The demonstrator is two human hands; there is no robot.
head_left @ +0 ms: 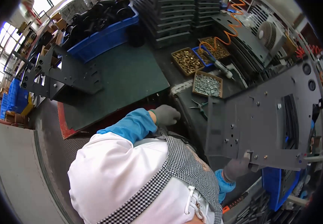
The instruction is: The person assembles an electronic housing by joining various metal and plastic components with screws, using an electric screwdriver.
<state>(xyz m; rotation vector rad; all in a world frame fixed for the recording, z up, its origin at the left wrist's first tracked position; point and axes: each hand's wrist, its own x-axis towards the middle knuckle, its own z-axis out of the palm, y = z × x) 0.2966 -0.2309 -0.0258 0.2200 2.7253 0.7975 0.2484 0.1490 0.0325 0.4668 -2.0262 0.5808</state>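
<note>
My right hand [236, 168], in a grey glove, grips the near edge of a large dark grey metal panel [249, 119]. Its fingertips lie beside a bolt on that edge. The panel is tilted up on the right and carries several bolts, holes and a long slot. My left hand [167, 114], also gloved in grey, is curled closed in front of my apron, by the gap between two work surfaces. Its palm is hidden, so I cannot make out whether anything is inside. Green-handled pliers [200, 108] lie between that hand and the panel.
Boxes of brass-coloured fasteners [187, 61] and silver fasteners [207, 84] stand beyond the panel, near a power driver [221, 68]. On the left are a dark green tabletop [131, 74], a black metal bracket [72, 71] and a blue bin [101, 43] of black parts. An orange coiled hose [236, 22] hangs behind.
</note>
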